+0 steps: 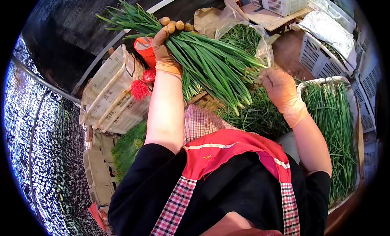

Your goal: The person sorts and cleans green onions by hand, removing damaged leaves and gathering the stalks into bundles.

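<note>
- Head view: the left hand (pixel 164 47) has its fingers curled around the green bunch (pixel 211 63), held above loose greens (pixel 260 114).
- The right hand (pixel 280 92) pinches its fingers together at the bunch's pale stem ends.
- A crate (pixel 325 79) of long greens is beside the right forearm.

This place looks like a working area for packing vegetables, maybe a shed. It is shown by the long green leafy stalks in a white-rimmed plastic crate (pixel 329 130), the stacked white slotted plastic crates (pixel 115 92), and the dark sheet covering (pixel 57 41) on the curved metal pole (pixel 97 59).
</note>
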### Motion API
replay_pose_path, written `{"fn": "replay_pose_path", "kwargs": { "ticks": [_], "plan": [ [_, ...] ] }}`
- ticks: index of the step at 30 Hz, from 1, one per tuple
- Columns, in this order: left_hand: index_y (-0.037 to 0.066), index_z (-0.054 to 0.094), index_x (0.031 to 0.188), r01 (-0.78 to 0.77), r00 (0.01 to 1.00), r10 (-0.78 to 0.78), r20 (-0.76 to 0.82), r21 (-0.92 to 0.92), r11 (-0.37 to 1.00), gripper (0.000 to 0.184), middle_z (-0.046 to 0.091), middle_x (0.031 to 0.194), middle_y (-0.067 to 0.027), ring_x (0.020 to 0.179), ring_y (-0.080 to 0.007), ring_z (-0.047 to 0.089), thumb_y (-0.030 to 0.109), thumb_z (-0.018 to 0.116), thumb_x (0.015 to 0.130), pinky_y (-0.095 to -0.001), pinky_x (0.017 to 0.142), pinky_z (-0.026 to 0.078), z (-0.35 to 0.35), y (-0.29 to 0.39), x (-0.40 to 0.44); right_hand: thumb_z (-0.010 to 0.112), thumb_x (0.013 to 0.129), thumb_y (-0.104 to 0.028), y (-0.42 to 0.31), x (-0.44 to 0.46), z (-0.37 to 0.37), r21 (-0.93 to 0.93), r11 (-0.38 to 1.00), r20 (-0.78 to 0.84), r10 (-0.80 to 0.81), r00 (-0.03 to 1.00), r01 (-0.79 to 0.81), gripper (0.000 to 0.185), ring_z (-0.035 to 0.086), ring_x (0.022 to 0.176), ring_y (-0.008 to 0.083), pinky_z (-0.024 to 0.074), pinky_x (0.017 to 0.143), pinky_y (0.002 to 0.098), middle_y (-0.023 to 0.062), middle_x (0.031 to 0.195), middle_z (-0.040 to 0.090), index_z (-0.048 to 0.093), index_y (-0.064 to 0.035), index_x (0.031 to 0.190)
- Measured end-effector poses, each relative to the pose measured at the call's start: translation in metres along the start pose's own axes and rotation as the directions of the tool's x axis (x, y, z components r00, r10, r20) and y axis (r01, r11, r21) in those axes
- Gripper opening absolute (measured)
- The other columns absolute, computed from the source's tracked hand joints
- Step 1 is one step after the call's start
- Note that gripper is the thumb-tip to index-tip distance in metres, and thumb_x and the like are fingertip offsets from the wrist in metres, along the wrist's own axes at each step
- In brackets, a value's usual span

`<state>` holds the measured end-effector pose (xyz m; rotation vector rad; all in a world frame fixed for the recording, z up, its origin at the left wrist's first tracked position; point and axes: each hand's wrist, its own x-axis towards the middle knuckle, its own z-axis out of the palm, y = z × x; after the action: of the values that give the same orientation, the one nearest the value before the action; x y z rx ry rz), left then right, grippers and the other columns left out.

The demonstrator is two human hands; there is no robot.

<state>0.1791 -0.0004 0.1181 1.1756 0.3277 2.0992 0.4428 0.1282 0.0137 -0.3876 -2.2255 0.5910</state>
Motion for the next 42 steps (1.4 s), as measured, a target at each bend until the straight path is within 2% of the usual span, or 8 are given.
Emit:
{"fn": "replay_pose_path", "kwargs": {
  "ticks": [7,10,13,21,28,33,37,42],
  "plan": [
    [0.011,0.055,0.098,-0.023,1.000,0.023,-0.014,0.045,0.999,0.024,0.058,0.078,-0.0006,0.087,-0.0210,0.058,0.007,0.061,0.075,-0.0437,0.087,0.048,-0.003,0.017,0.002,0.057,0.083,-0.015,0.097,-0.059,-0.008,-0.776,0.626,0.519,0.706,0.482,-0.080,0.025,0.063,0.085,0.0335,0.0497,0.079,0.0372,0.0177,0.101,0.062,0.060,-0.0077,0.107],
    [0.011,0.055,0.097,0.006,0.997,-0.010,0.082,0.048,0.999,0.023,0.056,0.077,-0.0002,0.087,-0.0203,0.058,0.009,0.062,0.076,-0.0444,0.089,0.046,-0.004,0.018,0.003,0.062,0.081,-0.013,0.057,-0.027,-0.015,0.133,0.972,0.014,0.194,0.981,-0.194,0.032,0.061,0.092,0.0311,0.0460,0.086,0.0354,0.0165,0.104,0.063,0.059,-0.0043,0.111],
    [0.012,0.055,0.098,0.058,0.993,-0.057,0.104,-0.002,0.998,0.023,0.056,0.077,-0.0003,0.087,-0.0203,0.058,0.010,0.062,0.076,-0.0444,0.089,0.046,0.011,0.014,-0.002,0.061,0.082,-0.012,0.007,0.022,-0.016,0.564,0.809,0.074,0.149,0.986,-0.165,0.024,0.060,0.087,0.0314,0.0467,0.083,0.0346,0.0158,0.096,0.064,0.061,-0.0042,0.105],
    [0.009,0.054,0.099,0.024,0.998,-0.027,0.065,0.041,0.999,0.028,0.058,0.078,-0.0031,0.087,-0.0218,0.058,0.009,0.064,0.073,-0.0414,0.089,0.045,0.002,0.015,-0.005,0.059,0.082,-0.015,0.071,-0.005,-0.015,-0.534,0.842,0.355,0.309,0.882,-0.079,0.019,0.059,0.084,0.0352,0.0471,0.075,0.0420,0.0154,0.091,0.063,0.062,-0.0036,0.097],
    [0.008,0.056,0.097,0.048,0.998,-0.052,0.043,0.090,0.995,0.025,0.058,0.078,-0.0050,0.088,-0.0244,0.059,0.007,0.063,0.073,-0.0442,0.091,0.044,-0.003,0.010,-0.001,0.065,0.080,-0.020,-0.021,0.022,-0.026,0.173,0.985,0.214,-0.025,0.976,-0.012,0.042,0.060,0.093,0.0307,0.0477,0.081,0.0372,0.0148,0.107,0.061,0.054,-0.0082,0.119],
    [0.008,0.055,0.098,0.044,0.997,-0.049,0.059,0.071,0.996,0.026,0.058,0.079,-0.0049,0.088,-0.0245,0.059,0.007,0.061,0.073,-0.0449,0.090,0.044,-0.007,0.010,-0.002,0.064,0.078,-0.013,-0.011,0.038,-0.002,-0.100,0.979,0.141,-0.160,0.977,0.175,0.021,0.060,0.082,0.0275,0.0476,0.072,0.0339,0.0128,0.091,0.064,0.063,-0.0081,0.098],
    [0.008,0.056,0.098,0.008,1.000,-0.009,0.024,0.058,0.998,0.026,0.059,0.079,-0.0050,0.087,-0.0241,0.059,0.006,0.061,0.073,-0.0445,0.090,0.044,-0.010,0.016,-0.007,0.058,0.082,-0.010,0.064,-0.005,-0.021,-0.634,0.744,0.223,0.436,0.872,-0.210,0.029,0.060,0.083,0.0294,0.0463,0.070,0.0409,0.0142,0.087,0.063,0.058,-0.0102,0.111],
    [0.006,0.056,0.097,0.046,0.998,-0.044,-0.037,0.051,0.998,0.026,0.061,0.080,-0.0071,0.087,-0.0259,0.060,0.002,0.062,0.071,-0.0454,0.090,0.046,-0.016,0.005,-0.006,0.065,0.076,-0.011,-0.015,-0.020,-0.023,-0.153,0.987,0.144,0.079,0.986,-0.057,0.040,0.057,0.068,0.0292,0.0466,0.062,0.0383,0.0092,0.079,0.060,0.057,-0.0167,0.115]
  ]
}}
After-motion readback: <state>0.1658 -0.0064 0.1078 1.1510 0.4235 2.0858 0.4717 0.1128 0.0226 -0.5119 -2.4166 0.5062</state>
